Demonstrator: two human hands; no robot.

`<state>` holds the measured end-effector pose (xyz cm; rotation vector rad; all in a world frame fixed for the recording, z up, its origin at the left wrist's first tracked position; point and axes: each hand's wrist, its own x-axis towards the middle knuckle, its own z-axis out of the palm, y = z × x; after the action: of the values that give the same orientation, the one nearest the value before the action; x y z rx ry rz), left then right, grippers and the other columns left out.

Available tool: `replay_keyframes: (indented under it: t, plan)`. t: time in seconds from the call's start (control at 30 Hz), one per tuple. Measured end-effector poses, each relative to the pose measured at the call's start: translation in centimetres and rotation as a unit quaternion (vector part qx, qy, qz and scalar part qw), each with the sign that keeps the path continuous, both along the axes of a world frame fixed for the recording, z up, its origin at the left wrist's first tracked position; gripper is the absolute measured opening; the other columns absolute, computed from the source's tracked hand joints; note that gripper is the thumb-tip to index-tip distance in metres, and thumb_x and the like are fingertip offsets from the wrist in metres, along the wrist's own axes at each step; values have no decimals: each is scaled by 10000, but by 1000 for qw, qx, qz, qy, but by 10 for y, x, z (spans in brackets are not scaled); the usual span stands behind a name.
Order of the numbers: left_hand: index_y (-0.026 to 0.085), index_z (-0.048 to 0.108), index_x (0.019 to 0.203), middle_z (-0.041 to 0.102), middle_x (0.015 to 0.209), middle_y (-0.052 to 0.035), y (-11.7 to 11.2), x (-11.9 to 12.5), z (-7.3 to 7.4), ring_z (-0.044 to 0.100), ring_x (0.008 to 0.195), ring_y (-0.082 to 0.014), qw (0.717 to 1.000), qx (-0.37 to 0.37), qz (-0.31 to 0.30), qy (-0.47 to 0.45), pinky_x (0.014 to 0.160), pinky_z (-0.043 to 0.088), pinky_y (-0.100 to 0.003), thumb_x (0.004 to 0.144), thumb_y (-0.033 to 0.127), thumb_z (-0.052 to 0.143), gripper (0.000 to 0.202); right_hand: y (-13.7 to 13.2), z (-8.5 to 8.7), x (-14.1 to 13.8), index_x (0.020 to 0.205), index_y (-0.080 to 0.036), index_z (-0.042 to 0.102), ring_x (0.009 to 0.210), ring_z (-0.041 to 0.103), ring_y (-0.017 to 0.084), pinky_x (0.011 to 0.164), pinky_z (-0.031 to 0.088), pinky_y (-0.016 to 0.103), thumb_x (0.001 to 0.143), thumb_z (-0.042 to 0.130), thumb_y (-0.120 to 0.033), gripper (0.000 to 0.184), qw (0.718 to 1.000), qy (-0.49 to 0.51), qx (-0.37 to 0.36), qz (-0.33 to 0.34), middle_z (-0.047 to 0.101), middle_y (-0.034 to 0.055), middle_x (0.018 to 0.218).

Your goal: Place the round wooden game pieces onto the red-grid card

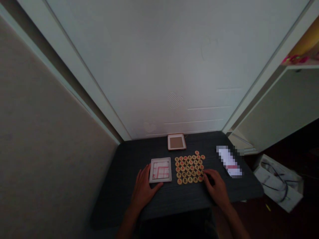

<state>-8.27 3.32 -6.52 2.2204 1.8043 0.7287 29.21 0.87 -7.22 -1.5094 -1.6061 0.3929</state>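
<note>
My left hand grips the lower left corner of a shallow white square box, its fingers along the left side and its thumb at the near edge. Inside the box lies a folded sheet with red lines. Round wooden xiangqi pieces with red and black characters lie flat in rows to the right of the box. My right hand is at the right end of the nearest rows, thumb and forefinger closed around the edge of a xiangqi piece, which is partly hidden by the fingers.
A second square box part with a brown inside lies at the table's back, near the white panel. At the right is a phone, partly pixelated. The dark table has rounded corners. On the floor stands a white box with black cables.
</note>
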Motion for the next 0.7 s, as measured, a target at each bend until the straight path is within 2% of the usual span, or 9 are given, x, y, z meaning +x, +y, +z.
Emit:
replay_keyframes:
  t: [0.2, 0.5, 0.7]
  plan:
    - [222, 250, 1539, 443, 1540, -148, 0, -1, 0, 403, 1426, -362, 1000, -5, 2, 1, 1190, 273, -583, 825, 563, 671, 897, 2, 2, -2, 1072, -234, 712, 1029, 655, 278, 939, 534, 457, 943, 573, -441, 281, 1000, 6, 4, 2, 706, 113, 1092]
    - [228, 236, 1550, 435, 1550, -144, -1, -1, 1, 404, 1426, -358, 1000, -2, -4, 3, 1198, 252, -589, 831, 546, 671, 898, 7, 10, 6, 1095, -225, 711, 987, 672, 279, 871, 556, 433, 935, 557, -499, 352, 999, 28, -20, -35, 713, 119, 1083]
    - [237, 235, 1556, 431, 1553, -141, -2, -1, 0, 396, 1429, -371, 1000, 5, 4, 2, 1189, 269, -592, 825, 549, 670, 906, 9, 10, 7, 1042, -221, 722, 993, 671, 281, 883, 551, 440, 935, 553, -517, 358, 998, 33, -13, -46, 717, 122, 1076]
